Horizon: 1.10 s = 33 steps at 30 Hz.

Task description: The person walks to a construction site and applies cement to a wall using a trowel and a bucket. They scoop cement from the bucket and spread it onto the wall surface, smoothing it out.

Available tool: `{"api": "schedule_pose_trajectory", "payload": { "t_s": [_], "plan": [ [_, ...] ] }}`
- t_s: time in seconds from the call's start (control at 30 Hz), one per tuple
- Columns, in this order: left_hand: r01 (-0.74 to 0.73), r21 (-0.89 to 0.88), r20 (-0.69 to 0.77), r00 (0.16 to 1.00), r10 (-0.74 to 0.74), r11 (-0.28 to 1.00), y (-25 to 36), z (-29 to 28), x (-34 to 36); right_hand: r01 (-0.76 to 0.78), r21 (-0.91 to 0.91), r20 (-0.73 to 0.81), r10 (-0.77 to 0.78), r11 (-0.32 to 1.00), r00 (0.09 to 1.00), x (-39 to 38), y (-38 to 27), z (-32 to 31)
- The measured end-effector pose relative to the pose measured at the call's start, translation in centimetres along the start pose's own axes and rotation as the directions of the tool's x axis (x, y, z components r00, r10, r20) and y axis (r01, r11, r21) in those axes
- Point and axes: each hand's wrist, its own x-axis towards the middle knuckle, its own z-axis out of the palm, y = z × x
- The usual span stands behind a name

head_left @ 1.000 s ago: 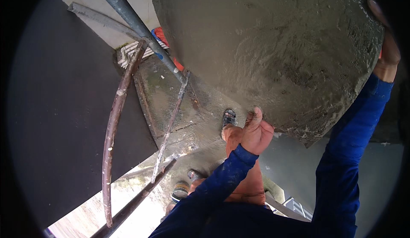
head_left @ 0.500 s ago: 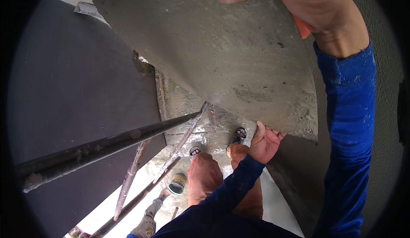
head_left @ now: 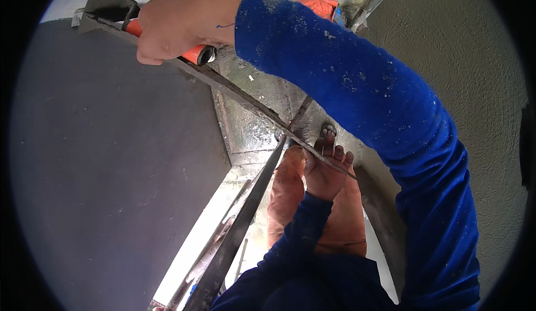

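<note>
We see an orange trowel handle [head_left: 195, 53], smooth and faintly glossy like plastic, and a board [head_left: 240, 96] with a rough, grey-crusted edge. The 2 blue sleeves [head_left: 346, 79] are matt cloth, 1 speckled grey. The dark wall [head_left: 111, 154] looks matt and smooth; the grey wall [head_left: 452, 54] is grainy. The pole [head_left: 243, 227] may be metal, though glare leaves us unsure.
</note>
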Motion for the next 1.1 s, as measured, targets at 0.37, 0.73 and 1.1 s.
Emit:
{"api": "schedule_pose_trajectory", "payload": {
  "t_s": [0.37,0.73,1.1],
  "plan": [
    [0.098,0.138,-0.364,0.931,-0.041,0.986,5.0,5.7,-0.5,-0.159,0.267,0.083,0.142,0.951,0.986,14.7,3.3,2.9],
    [0.078,0.305,-0.589,0.798,0.124,0.949,3.6,4.8,-5.7,-0.169,0.313,0.124,0.136,0.935,0.983,20.4,9.1,10.7],
    [0.021,0.472,-0.606,0.734,0.307,0.882,3.3,1.6,-8.9,-0.287,0.43,0.063,0.288,0.856,0.955,21.8,10.4,15.4]
  ]
}}
